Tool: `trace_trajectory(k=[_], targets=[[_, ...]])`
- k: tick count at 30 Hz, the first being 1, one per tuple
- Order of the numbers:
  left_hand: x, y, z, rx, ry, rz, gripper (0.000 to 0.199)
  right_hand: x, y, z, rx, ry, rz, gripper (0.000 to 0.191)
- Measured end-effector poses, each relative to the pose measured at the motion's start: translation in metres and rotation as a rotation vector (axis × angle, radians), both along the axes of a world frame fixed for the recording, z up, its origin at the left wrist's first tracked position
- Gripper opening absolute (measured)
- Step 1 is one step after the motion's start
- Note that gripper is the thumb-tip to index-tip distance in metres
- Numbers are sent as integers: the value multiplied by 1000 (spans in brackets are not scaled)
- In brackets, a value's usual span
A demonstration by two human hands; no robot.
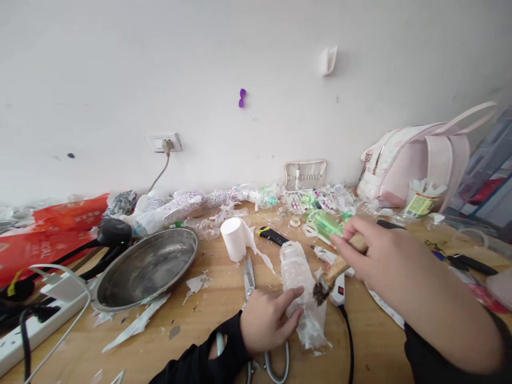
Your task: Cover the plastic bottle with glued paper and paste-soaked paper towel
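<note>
My right fingers point(350, 258) are closed around the wooden handle of a brush point(333, 272), its dark bristles pointing down at the right side of a plastic bottle point(300, 280) covered in whitish paper; whether they touch it I can't tell. My left fingers point(291, 296) are spread, thumb and forefinger parted, at the left side of that bottle, which lies on the counter point(218, 298) between my hands, its neck pointing away from me. Under my left hand lies a pair of scissors point(249, 277), blades showing beyond it and handles nearer me. Just past the blades a white roll point(233, 240) stands with a torn strip trailing off to the right, and a yellow and black cutter point(272, 235) lies between it and the bottle's neck. Just right of the bottle is a white device point(338, 292) with a red switch and a black cord. Beyond my right hand I see a green bottle point(326, 226). Off to the left sits a round metal pan point(148, 269), with torn paper point(138, 324) in front of it and a white power strip point(14, 341) farther left. Toward the back are red bags point(72, 213), loose plastic and, on the right, a pink backpack point(406, 165) behind a labelled cup point(423, 202). A plug sits in the wall socket point(165, 143).
</note>
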State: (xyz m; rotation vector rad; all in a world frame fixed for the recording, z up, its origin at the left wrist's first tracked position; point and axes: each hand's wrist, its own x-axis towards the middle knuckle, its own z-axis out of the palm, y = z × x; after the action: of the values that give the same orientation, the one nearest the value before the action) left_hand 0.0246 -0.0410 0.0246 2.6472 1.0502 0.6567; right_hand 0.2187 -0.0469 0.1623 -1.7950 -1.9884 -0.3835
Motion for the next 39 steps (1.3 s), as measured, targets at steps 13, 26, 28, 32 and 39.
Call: trace_trajectory(k=[13, 26, 28, 32, 39], targets=[[0, 2, 2, -10, -12, -17, 32, -24, 14, -1, -201, -71, 86, 16], [0, 1, 1, 6, -14, -12, 33, -11, 23, -3, -249, -54, 87, 22], [0, 1, 2, 16, -16, -15, 33, -17, 24, 0, -204, 69, 105, 23], [0, 0, 1, 45, 3, -28, 36, -14, 16, 10, 60, 283, 114, 23], [2, -1, 0, 65, 17, -14, 37, -14, 16, 8, -59, 466, 348, 10]])
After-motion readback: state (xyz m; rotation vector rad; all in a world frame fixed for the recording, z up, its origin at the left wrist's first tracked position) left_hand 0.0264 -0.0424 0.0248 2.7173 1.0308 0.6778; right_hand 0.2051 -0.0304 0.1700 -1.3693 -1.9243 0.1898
